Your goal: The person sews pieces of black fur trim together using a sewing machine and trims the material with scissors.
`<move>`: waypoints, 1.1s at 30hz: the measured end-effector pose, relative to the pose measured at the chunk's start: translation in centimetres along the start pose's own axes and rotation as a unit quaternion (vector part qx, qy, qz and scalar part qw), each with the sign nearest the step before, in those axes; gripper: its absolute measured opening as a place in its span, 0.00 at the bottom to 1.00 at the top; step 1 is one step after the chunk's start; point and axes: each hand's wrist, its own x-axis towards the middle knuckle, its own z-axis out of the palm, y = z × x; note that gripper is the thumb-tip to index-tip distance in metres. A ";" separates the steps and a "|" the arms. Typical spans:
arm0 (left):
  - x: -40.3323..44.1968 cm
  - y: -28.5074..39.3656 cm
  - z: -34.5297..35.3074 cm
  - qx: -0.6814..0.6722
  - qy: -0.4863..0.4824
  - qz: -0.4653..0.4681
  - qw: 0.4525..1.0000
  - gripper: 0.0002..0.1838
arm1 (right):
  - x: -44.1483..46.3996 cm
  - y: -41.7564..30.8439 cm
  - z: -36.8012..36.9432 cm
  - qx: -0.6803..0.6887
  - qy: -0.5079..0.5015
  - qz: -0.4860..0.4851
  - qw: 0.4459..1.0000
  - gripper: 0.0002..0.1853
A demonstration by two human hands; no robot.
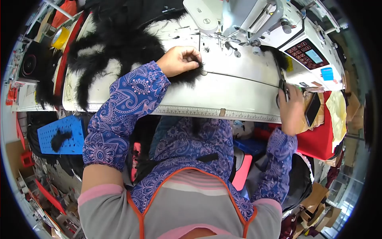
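My left hand [181, 60] is closed in a pinch on a piece of black fur [192, 75] at the middle of the white sewing table [234, 89]. More black fur strips [135, 46] lie to the left of it, partly under my left forearm. At the table's right end, my right hand [291, 104] is at a small dark tool [283, 89], with its fingers curled against it. What the tool is cannot be made out clearly. The sewing machine's needle area [234, 40] is above and to the right of my left hand.
A control panel [307, 53] is on the machine at the upper right. A dark phone [312, 109] lies right of my right hand, near a red container [318, 141]. A measuring tape [191, 112] runs along the near edge. A blue perforated tray [45, 137] is at left.
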 end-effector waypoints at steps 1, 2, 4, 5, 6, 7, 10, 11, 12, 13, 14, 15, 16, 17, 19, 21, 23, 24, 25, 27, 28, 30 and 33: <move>0.1 -0.3 0.1 0.012 0.002 0.005 1.000 0.11 | 1.0 -1.0 1.3 0.059 0.005 -0.011 0.998 0.13; 0.2 -0.2 0.3 0.013 -0.002 0.005 1.000 0.11 | 2.2 -2.7 2.5 0.127 -0.040 -0.003 0.991 0.14; 0.2 0.1 0.9 0.027 0.020 0.013 0.999 0.10 | 4.7 -5.2 6.6 0.145 -0.083 0.003 0.986 0.15; 0.2 0.3 1.0 0.029 0.018 0.014 0.999 0.10 | 5.8 -6.0 8.5 0.120 -0.093 -0.006 0.988 0.16; 0.0 0.5 1.1 0.035 0.015 0.009 0.999 0.08 | 6.5 -6.4 9.9 0.120 -0.092 -0.004 0.988 0.16; -0.2 0.6 0.9 0.040 0.013 0.004 0.999 0.07 | 7.2 -6.9 11.0 0.107 -0.095 -0.021 0.989 0.16; -1.4 0.4 -0.7 0.022 0.054 0.013 0.998 0.05 | 7.7 -6.8 9.0 0.111 -0.227 -0.064 0.965 0.15; -1.9 0.6 -1.5 0.058 0.087 0.045 0.993 0.05 | 7.8 -6.9 6.9 0.120 -0.348 -0.089 0.926 0.15; -2.2 1.3 -1.7 0.028 0.115 0.007 0.993 0.06 | 7.2 -7.4 4.6 0.197 -0.368 -0.115 0.901 0.15; -2.4 1.6 -1.4 0.096 0.123 0.051 0.986 0.06 | 6.1 -8.6 2.6 0.278 -0.389 -0.148 0.866 0.15; -2.6 2.4 -0.9 0.175 0.141 0.087 0.971 0.06 | 5.3 -10.6 2.0 0.378 -0.321 -0.096 0.863 0.20; -3.1 4.2 0.0 0.234 0.140 0.088 0.958 0.08 | 4.8 -13.2 1.2 0.458 -0.289 0.012 0.840 0.25; -2.7 3.8 0.7 0.212 0.135 0.178 0.951 0.09 | 3.9 -14.8 2.8 0.578 -0.250 0.091 0.772 0.25; -2.7 4.4 1.3 0.188 0.132 0.202 0.952 0.08 | 3.4 -15.6 4.5 0.641 -0.256 0.125 0.713 0.22; -2.7 4.6 1.6 0.128 0.161 0.187 0.961 0.06 | 3.7 -16.5 6.2 0.694 -0.262 0.152 0.653 0.18; -3.7 4.4 1.0 0.089 0.198 0.152 0.964 0.05 | 3.5 -17.7 7.3 0.699 -0.234 0.134 0.662 0.17; -4.5 3.9 0.2 0.065 0.216 0.148 0.963 0.06 | 3.6 -18.6 8.5 0.691 -0.233 0.136 0.670 0.18; -4.9 4.1 -0.2 0.085 0.210 0.155 0.962 0.06 | 3.8 -19.1 8.7 0.679 -0.225 0.145 0.684 0.18; -5.3 4.4 -0.5 0.105 0.201 0.162 0.960 0.07 | 3.9 -20.0 8.9 0.718 -0.191 0.151 0.653 0.15; -8.3 4.9 -3.0 0.137 0.288 0.188 0.929 0.09 | 4.3 -19.5 7.9 0.707 -0.213 0.178 0.651 0.13; -10.4 4.0 -6.3 0.213 0.379 0.205 0.877 0.09 | 4.2 -18.9 7.5 0.697 -0.225 0.209 0.648 0.11; -16.5 4.0 -14.4 0.276 0.597 0.173 0.733 0.11 | 3.3 -16.9 8.1 0.742 -0.209 0.200 0.605 0.09; -30.6 2.5 -22.9 0.580 0.635 -0.126 0.495 0.15 | 2.5 -15.6 8.3 0.730 -0.182 0.232 0.616 0.10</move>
